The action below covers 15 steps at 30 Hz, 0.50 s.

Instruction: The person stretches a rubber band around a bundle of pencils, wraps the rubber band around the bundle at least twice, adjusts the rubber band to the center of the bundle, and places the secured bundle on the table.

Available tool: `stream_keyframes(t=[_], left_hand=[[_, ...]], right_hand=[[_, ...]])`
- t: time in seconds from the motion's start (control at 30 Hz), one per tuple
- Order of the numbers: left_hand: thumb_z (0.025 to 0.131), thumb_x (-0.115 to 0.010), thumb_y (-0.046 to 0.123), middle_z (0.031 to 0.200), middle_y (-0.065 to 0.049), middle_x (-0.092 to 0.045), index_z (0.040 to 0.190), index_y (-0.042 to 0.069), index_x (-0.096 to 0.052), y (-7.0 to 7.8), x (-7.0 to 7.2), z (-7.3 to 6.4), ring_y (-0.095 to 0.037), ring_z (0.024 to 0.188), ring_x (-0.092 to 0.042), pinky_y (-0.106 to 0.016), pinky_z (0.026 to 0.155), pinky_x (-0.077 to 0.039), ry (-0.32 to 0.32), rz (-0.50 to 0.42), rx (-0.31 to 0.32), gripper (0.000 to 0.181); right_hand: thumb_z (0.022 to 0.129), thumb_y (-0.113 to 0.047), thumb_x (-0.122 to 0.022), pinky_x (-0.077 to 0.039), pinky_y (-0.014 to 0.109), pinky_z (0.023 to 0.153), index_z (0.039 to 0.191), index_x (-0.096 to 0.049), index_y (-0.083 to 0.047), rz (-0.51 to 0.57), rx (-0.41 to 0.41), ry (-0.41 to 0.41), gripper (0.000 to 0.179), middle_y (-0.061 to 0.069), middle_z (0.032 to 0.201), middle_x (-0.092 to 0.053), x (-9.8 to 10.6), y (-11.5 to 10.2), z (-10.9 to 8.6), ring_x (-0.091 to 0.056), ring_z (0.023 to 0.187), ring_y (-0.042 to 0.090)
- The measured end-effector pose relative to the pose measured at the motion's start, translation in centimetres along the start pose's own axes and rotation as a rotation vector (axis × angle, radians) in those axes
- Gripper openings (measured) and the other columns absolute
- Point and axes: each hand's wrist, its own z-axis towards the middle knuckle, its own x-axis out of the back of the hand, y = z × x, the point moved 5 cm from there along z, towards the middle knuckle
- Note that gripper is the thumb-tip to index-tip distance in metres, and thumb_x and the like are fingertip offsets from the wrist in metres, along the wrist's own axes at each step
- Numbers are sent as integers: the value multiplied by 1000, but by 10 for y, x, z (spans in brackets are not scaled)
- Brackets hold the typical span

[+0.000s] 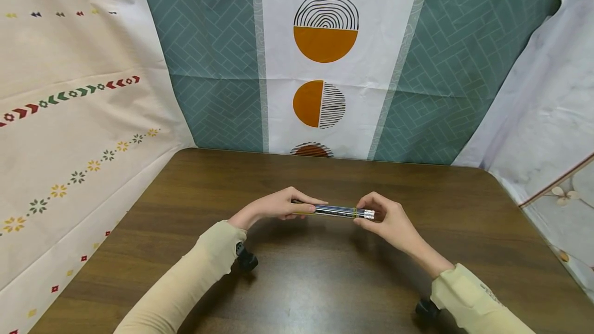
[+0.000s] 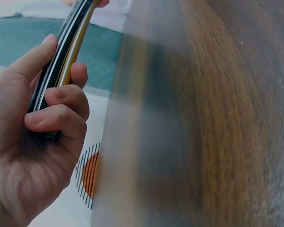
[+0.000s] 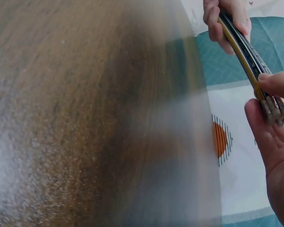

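A bundle of dark and yellow pencils (image 1: 336, 211) is held level above the table, its silver ends pointing right. My left hand (image 1: 280, 204) grips the left part of the bundle, with fingers curled round it in the left wrist view. Around the pencils near the silver ends runs a thin yellow band (image 1: 355, 213), apparently a rubber band. At that end, my right hand (image 1: 392, 223) pinches the bundle between thumb and fingers. The right wrist view shows the silver ends (image 3: 273, 111) beside the right palm. The pencils' left ends are hidden by the left hand.
Beneath both hands lies a brown wooden table (image 1: 297, 282). A patterned teal and white cloth (image 1: 213, 55) hangs behind its far edge. Light printed cloths border the left and right sides. Dark wrist devices (image 1: 246, 257) are worn below both sleeves.
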Motion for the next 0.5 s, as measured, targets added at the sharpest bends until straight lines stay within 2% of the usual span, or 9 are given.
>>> stream_keyframes(t=[0.07, 0.13, 0.27, 0.37, 0.5], left_hand=[[101, -56, 27, 79, -29, -52, 136, 28, -61, 0, -1, 1, -13, 46, -30, -23, 45, -28, 4, -19, -13, 35], [101, -57, 25, 79, -25, -51, 136, 26, -61, 1, -1, 2, -13, 45, -30, -24, 44, -28, 13, -32, -27, 35], [100, -59, 22, 80, -8, -48, 136, 25, -62, 1, -2, 4, -13, 47, -32, -24, 44, -30, 33, -25, -41, 36], [99, -60, 23, 83, -2, -48, 135, 28, -62, 2, -2, 4, -13, 49, -34, -24, 45, -32, 41, -9, -41, 36], [98, -62, 23, 84, -2, -52, 134, 31, -63, 4, -3, 4, -14, 49, -35, -24, 45, -33, 57, -9, -43, 36]], right_hand=[[82, -18, -82, -55, 22, 68, 104, -63, -17, 9, 5, 10, 29, 4, 98, -69, 0, 1, 0, -65, 74, 7], [82, -18, -81, -55, 22, 68, 105, -64, -16, 23, 11, 20, 29, 5, 98, -70, 1, 1, -1, -65, 75, 7], [82, -16, -81, -55, 22, 68, 106, -65, -15, 59, 6, 34, 29, 8, 98, -71, 0, 2, -3, -64, 76, 6], [82, -16, -81, -54, 23, 66, 105, -66, -15, 73, -2, 40, 28, 9, 98, -71, 0, 5, -3, -64, 74, 6], [82, -13, -81, -54, 23, 65, 105, -66, -13, 98, 2, 48, 28, 10, 98, -71, -1, 5, -4, -64, 75, 6]])
